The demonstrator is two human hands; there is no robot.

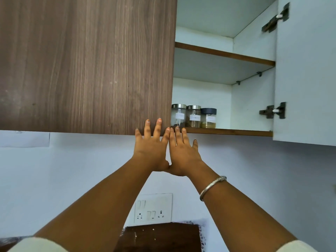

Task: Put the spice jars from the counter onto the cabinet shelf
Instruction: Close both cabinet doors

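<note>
Straight, slightly spread fingers (157, 127) on both hands hold nothing. The left hand (151, 148) lies against the bottom corner of the closed wooden door (87, 64). The right hand (183, 153), beside it, has its fingertips at the front edge of the lower cabinet shelf (227, 132). Just above, three spice jars (194, 117) stand in a row at the shelf's left end. Placing looks finished. The next move is probably to lower the hands and fetch any jars not yet shelved.

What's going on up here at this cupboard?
A person reaches up with both hands empty, fingers straight. The left hand lies on the closed door at its bottom corner; the right hand is at the front edge of the shelf. Three jars already stand in a row on that shelf, and the right door hangs open.
</note>
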